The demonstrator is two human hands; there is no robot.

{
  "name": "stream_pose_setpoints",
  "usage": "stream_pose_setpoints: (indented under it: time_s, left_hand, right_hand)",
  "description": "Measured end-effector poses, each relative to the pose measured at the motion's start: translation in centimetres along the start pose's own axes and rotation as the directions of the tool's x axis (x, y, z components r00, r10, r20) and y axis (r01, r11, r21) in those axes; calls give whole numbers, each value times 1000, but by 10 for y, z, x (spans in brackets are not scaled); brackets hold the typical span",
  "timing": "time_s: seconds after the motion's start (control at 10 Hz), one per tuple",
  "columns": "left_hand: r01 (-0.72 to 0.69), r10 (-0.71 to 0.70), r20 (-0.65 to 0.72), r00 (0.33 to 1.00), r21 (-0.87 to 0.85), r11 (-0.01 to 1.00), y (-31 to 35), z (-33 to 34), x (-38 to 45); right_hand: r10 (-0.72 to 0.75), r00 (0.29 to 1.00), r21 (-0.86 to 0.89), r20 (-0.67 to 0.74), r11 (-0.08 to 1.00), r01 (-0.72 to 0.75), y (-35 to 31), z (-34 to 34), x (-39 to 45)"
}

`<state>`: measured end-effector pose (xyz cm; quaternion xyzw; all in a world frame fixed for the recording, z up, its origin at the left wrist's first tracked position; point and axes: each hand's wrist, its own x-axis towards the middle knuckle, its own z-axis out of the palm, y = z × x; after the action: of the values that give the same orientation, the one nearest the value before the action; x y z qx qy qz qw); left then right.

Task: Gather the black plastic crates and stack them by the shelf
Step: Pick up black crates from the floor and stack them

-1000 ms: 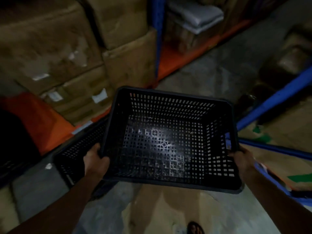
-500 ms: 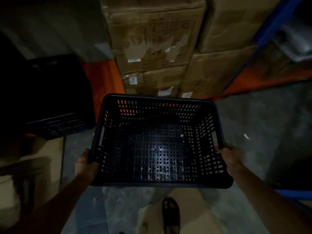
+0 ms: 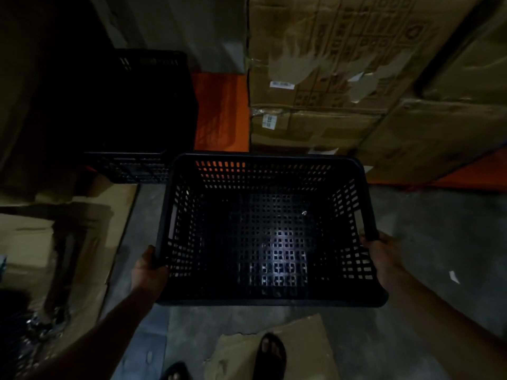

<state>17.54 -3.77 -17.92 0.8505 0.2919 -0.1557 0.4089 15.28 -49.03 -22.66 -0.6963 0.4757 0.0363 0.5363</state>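
Carrying an empty black crate out in front of me, I have my left hand clamped on its left rim near the close corner and my right hand clamped on the right rim, just below the handle slot. My fingers are wrapped around the rim on both sides, mostly hidden behind the plastic. The crate hangs level above the concrete floor, clear of it, with its open top facing me.

I judge it light and fairly stiff: the walls and base are a thin moulded lattice, and nothing lies inside except a tiny pale speck. The rim is the thickest part and the safest hold, since the grid walls would likely flex or pinch. The smooth plastic could slip a little, so a hand on each side keeps it square.

Ahead to my left, a second black crate sits in deep shadow against the orange shelf, which looks like the place for stacking. Cardboard boxes fill the shelf to the right. They carry white barcode labels and faint printed symbols, but none of the writing is readable. Flattened cardboard lies under my sandalled foot.
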Motion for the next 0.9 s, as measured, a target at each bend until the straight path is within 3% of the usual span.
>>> stream_pose_setpoints:
  time_s: [0.2, 0.4, 0.9]
  left_hand:
    - [26, -24, 25, 999, -56, 998, -5, 0, 14]
    - [15, -15, 59, 998, 2, 1000, -9, 2, 5]
    - [-49, 49, 9, 999, -1, 999, -18, 15, -4]
  right_hand:
    - [10, 1000, 61, 22, 998, -12, -6, 14, 5]
    - [19, 1000, -6, -19, 1000, -19, 10, -1, -2]
    - [-206, 977, -287, 54, 934, 213, 10, -4, -2]
